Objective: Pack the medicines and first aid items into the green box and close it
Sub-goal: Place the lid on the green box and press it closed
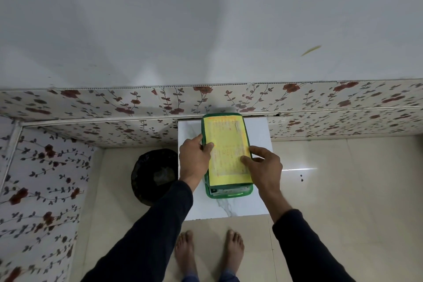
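Observation:
The green box (229, 193) stands on a small white marble-patterned table (229, 209). Its lid (225, 142), green-rimmed with a yellow printed sheet on top, lies over the box. My left hand (194, 158) grips the lid's left edge, thumb on the yellow sheet. My right hand (263, 163) holds the lid's right edge, fingers pressing on the sheet. Through the box's clear front wall a few packed items show dimly. No medicines lie outside the box.
A black-lined round bin (153, 175) sits on the floor left of the table. A floral-papered ledge (114, 107) and wall run behind. My bare feet (209, 252) stand on beige tiles before the table.

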